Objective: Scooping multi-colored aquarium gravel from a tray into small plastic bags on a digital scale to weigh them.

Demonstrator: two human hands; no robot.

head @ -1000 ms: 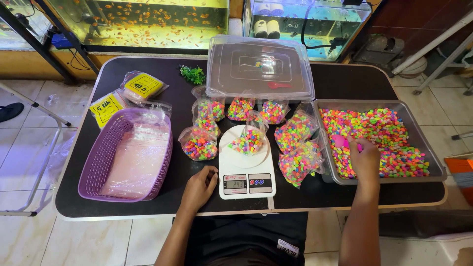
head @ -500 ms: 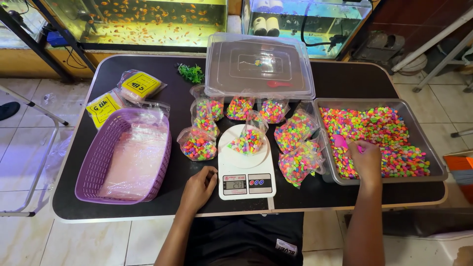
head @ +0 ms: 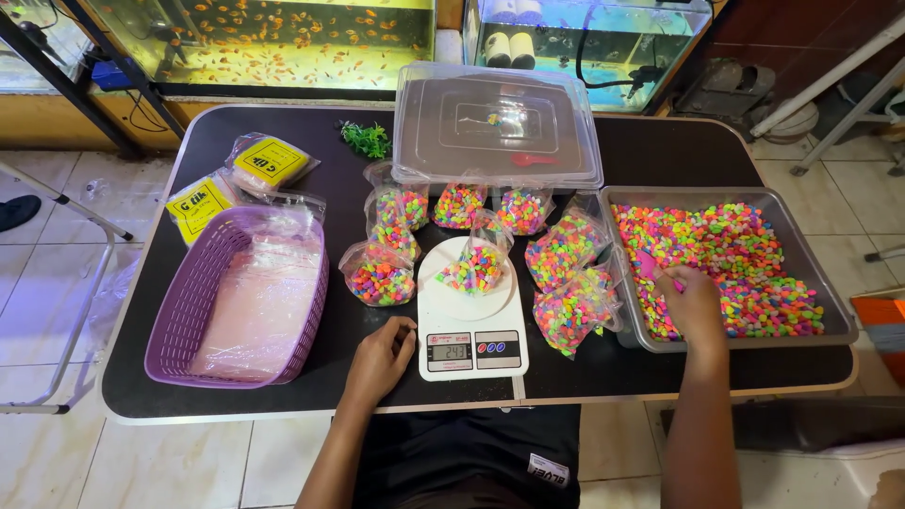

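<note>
Right hand (head: 693, 302) grips pink scoop (head: 649, 267) in gravel tray (head: 820, 283), near its left edge; left hand (head: 382, 358) rests loosely curled, empty, beside scale (head: 471, 349).

We see a purple basket (head: 193, 311) of clear bags, yellow-labelled packets (head: 201, 201), a green plastic plant (head: 367, 139) and fish tanks (head: 264, 38) behind

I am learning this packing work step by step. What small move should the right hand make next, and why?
Probably lift the pink scoop with a few pebbles toward the open bag on the white scale. The right hand holds the scoop down in the grey tray of coloured pebbles, while the left hand rests beside the scale.
</note>
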